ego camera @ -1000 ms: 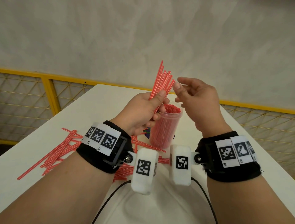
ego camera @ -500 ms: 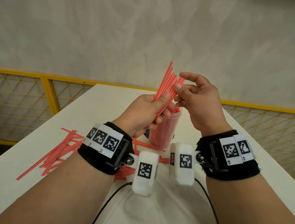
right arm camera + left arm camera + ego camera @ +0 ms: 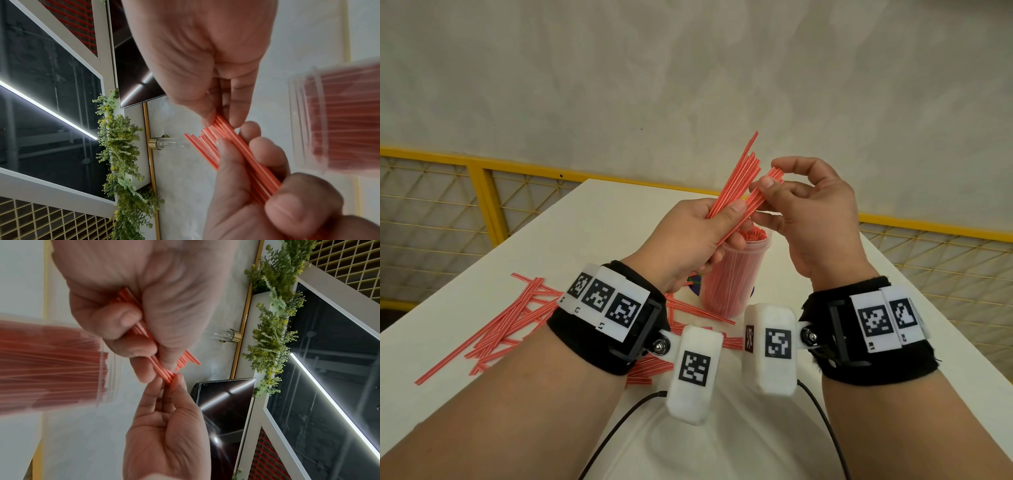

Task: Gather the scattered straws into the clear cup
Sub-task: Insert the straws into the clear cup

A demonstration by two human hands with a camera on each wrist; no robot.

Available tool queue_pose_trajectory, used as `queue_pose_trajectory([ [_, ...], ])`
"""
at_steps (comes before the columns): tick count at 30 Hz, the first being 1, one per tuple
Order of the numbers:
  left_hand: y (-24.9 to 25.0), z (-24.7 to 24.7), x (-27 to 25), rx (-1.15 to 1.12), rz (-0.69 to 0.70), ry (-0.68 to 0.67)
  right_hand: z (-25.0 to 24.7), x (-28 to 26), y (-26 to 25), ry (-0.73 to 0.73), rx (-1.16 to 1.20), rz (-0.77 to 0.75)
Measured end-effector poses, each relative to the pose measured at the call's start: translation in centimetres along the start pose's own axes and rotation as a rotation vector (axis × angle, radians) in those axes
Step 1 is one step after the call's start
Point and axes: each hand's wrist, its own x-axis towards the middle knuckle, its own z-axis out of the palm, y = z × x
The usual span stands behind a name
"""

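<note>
Head view: I see the left hand [image 3: 688, 236] holding a fanned bundle of thin red-and-white striped straws [image 3: 736, 185] above the white table [image 3: 482, 274], thumb pressed over the stems, fingers curled beneath. The right hand [image 3: 815, 219] meets the bundle's upper ends — thumb and forefinger pinch a few of them, the other fingers loosely curled.

Just below both hands stands the tall clear plastic cup [image 3: 732, 274], upright, packed with red straws nearly to its rim. It sits on a dark blue round mat [image 3: 694, 282], mostly hidden.

Loose red straws [image 3: 506, 322] lie scattered across the table at the left, some running under the left wrist.

Left wrist view: the bundle [image 3: 144, 327] passes through the curled left fingers [image 3: 121, 321]; the right fingertips [image 3: 179, 381] close on its far tips. The cup [image 3: 61, 366] is blurred here.

Right wrist view: same pinch seen from the other side — the right hand [image 3: 205, 65] nips the straws [image 3: 232, 146].
</note>
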Motion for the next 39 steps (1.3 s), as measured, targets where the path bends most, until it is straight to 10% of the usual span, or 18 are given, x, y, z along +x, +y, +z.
queue_pose_trajectory([
  [15, 0.3, 0.2, -0.1, 0.055, 0.011, 0.133, 0.1, 0.0, 0.1, 0.007, -0.017, -0.044],
  [26, -0.3, -0.4, 0.5, 0.299, 0.047, 0.257, -1.3, 0.8, 0.6, 0.309, -0.108, -0.305],
  [39, -0.2, -0.5, 0.4, 0.261, -0.044, 0.246, -0.3, 0.8, 4.4, -0.068, -0.59, -0.11],
])
